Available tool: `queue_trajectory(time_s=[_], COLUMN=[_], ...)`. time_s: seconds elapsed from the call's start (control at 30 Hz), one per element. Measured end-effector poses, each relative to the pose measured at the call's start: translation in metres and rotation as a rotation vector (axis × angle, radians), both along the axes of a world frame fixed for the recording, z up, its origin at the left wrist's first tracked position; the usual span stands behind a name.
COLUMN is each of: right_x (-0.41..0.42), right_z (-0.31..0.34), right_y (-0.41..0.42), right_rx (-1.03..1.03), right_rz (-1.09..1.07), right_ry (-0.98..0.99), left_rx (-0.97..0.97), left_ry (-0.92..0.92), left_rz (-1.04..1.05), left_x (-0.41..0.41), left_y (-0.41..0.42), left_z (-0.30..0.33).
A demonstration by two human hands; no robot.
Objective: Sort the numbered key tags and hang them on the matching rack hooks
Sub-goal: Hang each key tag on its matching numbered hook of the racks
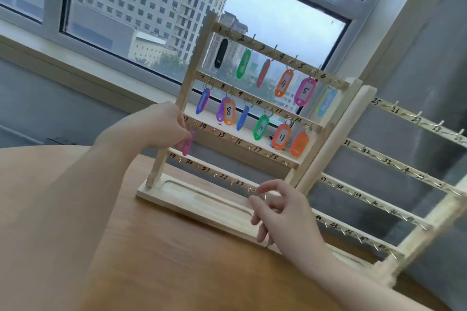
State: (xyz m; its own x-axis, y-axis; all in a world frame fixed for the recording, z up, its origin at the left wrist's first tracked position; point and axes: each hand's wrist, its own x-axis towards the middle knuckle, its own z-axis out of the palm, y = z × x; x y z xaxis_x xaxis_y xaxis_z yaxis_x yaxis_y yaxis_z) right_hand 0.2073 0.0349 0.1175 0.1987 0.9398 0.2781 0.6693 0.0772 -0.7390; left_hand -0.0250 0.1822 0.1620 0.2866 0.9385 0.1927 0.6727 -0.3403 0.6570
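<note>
From the head camera, tilted: a wooden key rack is standing on a wooden bench in front of a window. The rack is carrying four numbered rails of small hooks above a shallow base tray.

The top rail is holding six tags: a black tag at the left, then a green tag, a red-and-green tag, an orange tag marked 4, a pink tag marked 5 and a pale blue tag at the right. The second rail is holding more tags, among them an orange tag marked 8, a green tag marked 10 and an orange tag marked 11.

The left hand is reaching to the left end of the third rail, its grip closing on a pink key tag, which is hanging from the fingertips just below the hook beside the number 13. Whether the tag's ring is on the hook cannot be told.

The right hand is hovering near the right part of the base tray, fingers loosely spread, holding nothing.

A second rack, blurred, is standing just right of the first, its rails numbered from 25 upward
</note>
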Motion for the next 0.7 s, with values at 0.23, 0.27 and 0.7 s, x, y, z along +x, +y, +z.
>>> queue_trajectory(time_s=[0.23,0.27,0.7], right_x=[0.065,0.074,0.146], right_z=[-0.010,-0.010,-0.014], right_y=[-0.060,-0.069,-0.191], right_rx=[-0.021,-0.037,-0.587], right_rz=[-0.120,-0.140,-0.246], right_ry=[-0.083,-0.116,-0.426], left_rx=[0.040,0.046,-0.090], left_ry=[0.249,0.277,0.271], left_rz=[-0.150,-0.198,-0.942], left_x=[0.022,0.030,0.191], left_y=[-0.023,-0.028,-0.140], left_z=[0.018,0.019,-0.101])
